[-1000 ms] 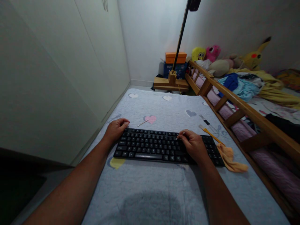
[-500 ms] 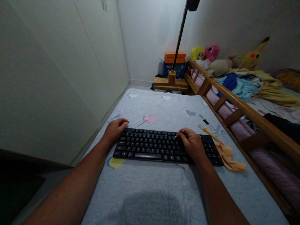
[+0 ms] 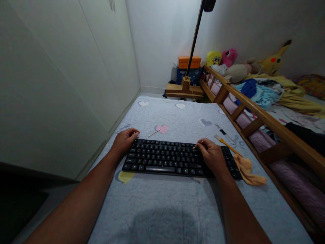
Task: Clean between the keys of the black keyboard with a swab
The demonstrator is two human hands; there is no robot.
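Observation:
A black keyboard [image 3: 162, 157] lies flat across the bed in front of me. My right hand [image 3: 211, 154] is closed over its right half, pinching a cotton swab [image 3: 202, 142] between thumb and fingers. The swab's white tip points down to the left at the upper-row keys; whether it touches them is hard to tell. At the keyboard's far left corner rests my left hand [image 3: 125, 140], its fingers curled and thumb pressed in. A small pale spot shows at those fingertips, too small to name. Beyond the keyboard lies another cotton swab [image 3: 154, 133].
An orange cloth [image 3: 246, 169] and a yellow-handled brush [image 3: 230, 146] lie by the keyboard's right end. Farther back is a thin metal tool with a black band [image 3: 222, 131]. A wooden bed rail [image 3: 254, 105] runs along the right; a white cabinet [image 3: 76, 78] stands left.
My right hand has shifted slightly to the right along the upper keys with the cotton swab. My left hand and the keyboard stay in place.

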